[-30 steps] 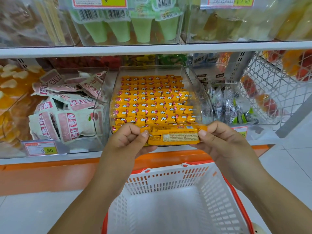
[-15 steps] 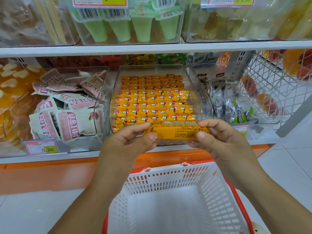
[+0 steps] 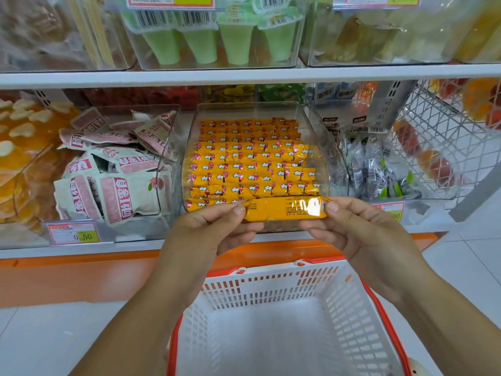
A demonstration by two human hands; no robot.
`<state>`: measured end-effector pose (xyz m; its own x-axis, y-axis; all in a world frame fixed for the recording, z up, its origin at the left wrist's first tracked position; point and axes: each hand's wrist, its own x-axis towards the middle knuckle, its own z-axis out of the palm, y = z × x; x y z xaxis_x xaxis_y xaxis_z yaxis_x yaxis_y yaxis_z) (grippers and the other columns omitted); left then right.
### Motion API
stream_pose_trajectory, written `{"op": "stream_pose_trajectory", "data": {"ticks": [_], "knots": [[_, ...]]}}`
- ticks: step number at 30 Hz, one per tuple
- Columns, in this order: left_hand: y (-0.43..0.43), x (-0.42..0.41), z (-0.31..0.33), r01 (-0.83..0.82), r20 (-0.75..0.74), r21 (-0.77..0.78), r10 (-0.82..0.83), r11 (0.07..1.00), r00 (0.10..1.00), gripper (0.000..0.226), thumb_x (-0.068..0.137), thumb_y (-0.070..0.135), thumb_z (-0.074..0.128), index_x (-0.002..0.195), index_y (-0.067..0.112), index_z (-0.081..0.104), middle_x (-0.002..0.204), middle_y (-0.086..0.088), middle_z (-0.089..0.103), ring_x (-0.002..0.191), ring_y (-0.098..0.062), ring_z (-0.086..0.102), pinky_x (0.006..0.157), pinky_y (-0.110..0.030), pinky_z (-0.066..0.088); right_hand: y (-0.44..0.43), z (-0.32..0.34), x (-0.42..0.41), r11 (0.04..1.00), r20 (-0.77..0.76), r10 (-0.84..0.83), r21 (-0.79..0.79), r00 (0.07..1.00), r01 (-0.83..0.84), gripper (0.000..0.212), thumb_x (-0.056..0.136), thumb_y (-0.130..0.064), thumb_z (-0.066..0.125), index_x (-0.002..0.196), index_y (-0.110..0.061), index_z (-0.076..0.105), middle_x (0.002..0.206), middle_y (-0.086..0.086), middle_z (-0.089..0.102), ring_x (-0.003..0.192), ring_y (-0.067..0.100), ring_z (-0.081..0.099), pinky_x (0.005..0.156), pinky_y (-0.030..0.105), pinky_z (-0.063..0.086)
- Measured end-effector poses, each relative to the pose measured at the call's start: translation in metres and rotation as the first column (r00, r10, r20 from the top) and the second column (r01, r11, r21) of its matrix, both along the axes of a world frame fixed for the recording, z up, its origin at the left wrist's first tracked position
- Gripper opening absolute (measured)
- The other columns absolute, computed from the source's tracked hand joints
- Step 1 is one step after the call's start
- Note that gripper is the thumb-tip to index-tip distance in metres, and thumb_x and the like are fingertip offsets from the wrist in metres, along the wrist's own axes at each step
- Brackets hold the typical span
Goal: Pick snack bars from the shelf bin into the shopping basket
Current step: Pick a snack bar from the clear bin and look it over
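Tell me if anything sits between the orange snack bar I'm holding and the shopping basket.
Nothing visible does. The left hand and right hand pinch the snack bar by its ends in front of the shelf, and the shopping basket lies open below it.

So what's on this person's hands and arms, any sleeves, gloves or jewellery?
Nothing worn shows. The left hand and right hand are gloveless, no rings visible, nails short and unpainted. The left forearm and right forearm are uncovered to the frame edge: no sleeve, watch or bracelet in view.
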<state>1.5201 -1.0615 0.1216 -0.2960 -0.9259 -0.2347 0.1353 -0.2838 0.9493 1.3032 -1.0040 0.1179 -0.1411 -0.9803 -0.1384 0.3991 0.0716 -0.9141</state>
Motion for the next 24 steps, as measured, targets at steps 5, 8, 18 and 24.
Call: {"op": "stream_pose_trajectory", "data": {"ticks": [5, 8, 18, 24], "knots": [[-0.003, 0.001, 0.001, 0.069, 0.011, -0.079, -0.069, 0.994, 0.998, 0.036, 0.074, 0.020, 0.066, 0.109, 0.016, 0.072, 0.100, -0.006, 0.077, 0.096, -0.018, 0.073, 0.082, -0.024, 0.058, 0.000, 0.001, 0.000, 0.999, -0.021, -0.018, -0.041, 1.000, 0.018, 0.037, 0.060, -0.016, 0.073, 0.096, -0.010, 0.073, 0.090, 0.016, 0.075, 0.093, 0.031, 0.073, 0.075, 0.025, 0.059], [-0.005, -0.005, -0.002, 0.050, 0.131, -0.153, -0.030, 0.987, 0.991, 0.015, 0.082, 0.021, 0.067, 0.094, 0.017, 0.075, 0.088, -0.003, 0.078, 0.089, -0.018, 0.075, 0.078, -0.026, 0.060, -0.002, -0.004, 0.002, 0.994, -0.103, -0.095, -0.070, 0.990, 0.088, 0.019, 0.058, -0.029, 0.084, 0.073, -0.027, 0.074, 0.081, 0.007, 0.073, 0.084, 0.029, 0.073, 0.072, 0.027, 0.058], [-0.028, -0.044, -0.017, 0.107, 0.488, -0.400, 0.113, 0.910, 0.865, 0.017, 0.090, 0.037, 0.061, 0.080, 0.027, 0.070, 0.071, 0.011, 0.071, 0.071, 0.000, 0.065, 0.062, -0.019, 0.053, -0.023, -0.012, -0.014, 0.973, 0.061, -0.227, -0.015, 0.972, 0.228, 0.063, 0.038, -0.040, 0.098, 0.085, -0.013, 0.066, 0.075, 0.008, 0.069, 0.075, 0.030, 0.074, 0.062, 0.026, 0.058], [-0.058, -0.063, -0.022, 0.371, 0.682, -0.674, 0.343, 0.639, 0.646, 0.050, 0.096, 0.061, 0.035, 0.132, 0.036, 0.059, 0.127, 0.025, 0.057, 0.118, 0.005, 0.044, 0.102, -0.007, 0.024, -0.045, 0.025, -0.043, 0.915, -0.463, -0.403, -0.222, 0.789, 0.337, 0.007, 0.077, -0.017, 0.073, 0.082, -0.021, 0.070, 0.076, -0.005, 0.074, 0.070, 0.010, 0.069, 0.068, 0.017, 0.053]]}}
